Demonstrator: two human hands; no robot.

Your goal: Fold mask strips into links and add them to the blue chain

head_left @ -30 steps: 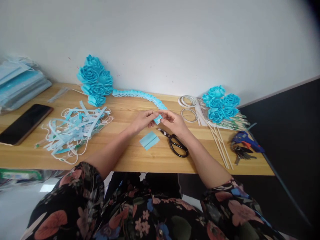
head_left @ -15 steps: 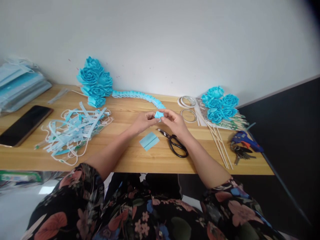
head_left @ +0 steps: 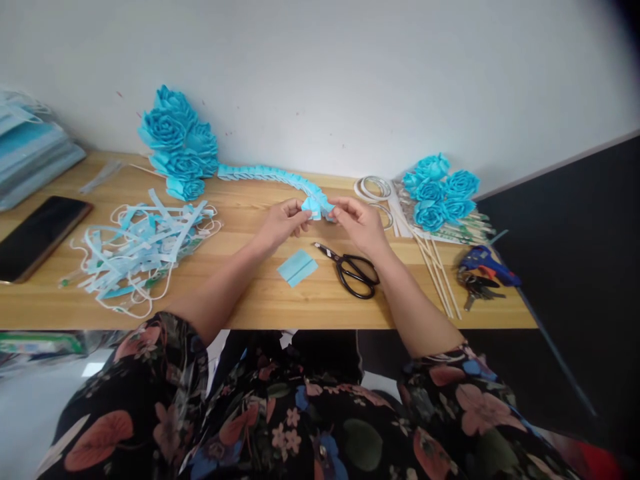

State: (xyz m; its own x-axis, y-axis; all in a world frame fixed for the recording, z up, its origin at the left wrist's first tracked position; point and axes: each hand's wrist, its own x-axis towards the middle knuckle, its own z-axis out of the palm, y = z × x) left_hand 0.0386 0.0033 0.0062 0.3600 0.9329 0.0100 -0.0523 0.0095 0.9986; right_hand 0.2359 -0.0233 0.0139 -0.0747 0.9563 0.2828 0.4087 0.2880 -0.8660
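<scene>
My left hand [head_left: 283, 223] and my right hand [head_left: 361, 224] meet over the middle of the wooden table [head_left: 250, 293]. Both pinch a small folded blue piece [head_left: 313, 205] between their fingertips, right at the near end of a long curved row of folded blue pieces [head_left: 270, 176]. A flat blue rectangle [head_left: 297, 267] lies on the table just below my hands. Black scissors [head_left: 354, 271] lie beside my right wrist.
Blue paper roses [head_left: 179, 143] lean on the wall at the back left; more roses on sticks [head_left: 440, 193] lie at the right. Cut blue and white strips [head_left: 140, 243], a phone [head_left: 35, 235], tape rolls [head_left: 373, 189], a glue gun [head_left: 485, 261] and keys surround them.
Both hands have moved away from me with the folded piece, bringing it up against the end of the curved row. The view has shifted a little.
</scene>
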